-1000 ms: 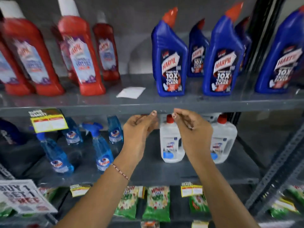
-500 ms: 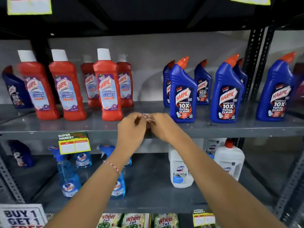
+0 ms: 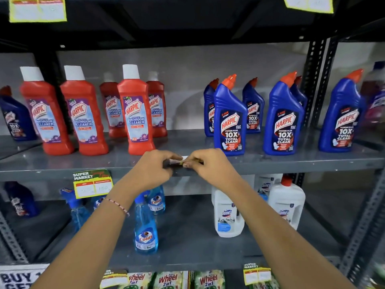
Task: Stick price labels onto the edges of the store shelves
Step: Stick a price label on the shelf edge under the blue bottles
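Observation:
My left hand (image 3: 155, 167) and my right hand (image 3: 208, 164) meet at the front edge of the grey middle shelf (image 3: 291, 166). Both pinch a small label (image 3: 180, 161) between their fingertips; it shows white with a bit of yellow and is mostly hidden by my fingers. Whether the label touches the shelf edge I cannot tell. A yellow price label (image 3: 93, 185) hangs from the same edge further left.
Red Harpic bottles (image 3: 135, 113) and blue Harpic bottles (image 3: 229, 119) stand on the middle shelf behind my hands. Below are blue Colin sprays (image 3: 145, 230) and white Domex bottles (image 3: 228, 215). Yellow labels hang on the top shelf (image 3: 37, 9) and the bottom shelf edge (image 3: 257, 273).
The view has tilted upward, so the shelves sit lower in frame. My hands rose from below the shelf edge to the edge and closed together on the small label.

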A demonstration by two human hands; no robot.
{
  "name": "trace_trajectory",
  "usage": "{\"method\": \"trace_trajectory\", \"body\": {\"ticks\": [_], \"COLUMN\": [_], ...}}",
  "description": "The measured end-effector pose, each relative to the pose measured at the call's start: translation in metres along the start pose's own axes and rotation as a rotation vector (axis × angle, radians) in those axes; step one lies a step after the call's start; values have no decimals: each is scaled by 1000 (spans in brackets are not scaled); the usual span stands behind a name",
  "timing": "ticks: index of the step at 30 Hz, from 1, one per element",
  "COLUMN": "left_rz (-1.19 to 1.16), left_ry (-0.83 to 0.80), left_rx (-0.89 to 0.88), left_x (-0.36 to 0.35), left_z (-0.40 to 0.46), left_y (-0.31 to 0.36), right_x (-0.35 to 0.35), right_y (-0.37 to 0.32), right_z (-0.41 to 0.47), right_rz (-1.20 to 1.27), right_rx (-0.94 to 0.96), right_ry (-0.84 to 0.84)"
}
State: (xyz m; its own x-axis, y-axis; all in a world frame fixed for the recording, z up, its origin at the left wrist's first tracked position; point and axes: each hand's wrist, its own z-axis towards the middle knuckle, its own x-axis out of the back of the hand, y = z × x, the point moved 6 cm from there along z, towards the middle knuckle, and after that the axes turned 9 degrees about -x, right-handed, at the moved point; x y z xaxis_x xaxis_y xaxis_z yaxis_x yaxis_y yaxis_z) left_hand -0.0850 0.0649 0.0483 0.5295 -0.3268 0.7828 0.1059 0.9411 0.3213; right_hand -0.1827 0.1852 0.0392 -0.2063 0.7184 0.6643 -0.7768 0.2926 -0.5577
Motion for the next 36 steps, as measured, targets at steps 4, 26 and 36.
{"method": "trace_trajectory", "body": {"ticks": [4, 26, 36], "left_rz": [-525, -436, -289], "left_ry": [228, 354, 462], "left_rx": [61, 205, 149], "left_x": [-1, -152, -151], "left_z": [-6, 65, 64], "left_y": [15, 128, 137], "right_x": [24, 129, 126], "right_y": [18, 164, 166], "right_z": [-21, -93, -91], "right_rz": [513, 310, 303], "right_rx": [-149, -354, -311], "right_ry": [33, 547, 625]}}
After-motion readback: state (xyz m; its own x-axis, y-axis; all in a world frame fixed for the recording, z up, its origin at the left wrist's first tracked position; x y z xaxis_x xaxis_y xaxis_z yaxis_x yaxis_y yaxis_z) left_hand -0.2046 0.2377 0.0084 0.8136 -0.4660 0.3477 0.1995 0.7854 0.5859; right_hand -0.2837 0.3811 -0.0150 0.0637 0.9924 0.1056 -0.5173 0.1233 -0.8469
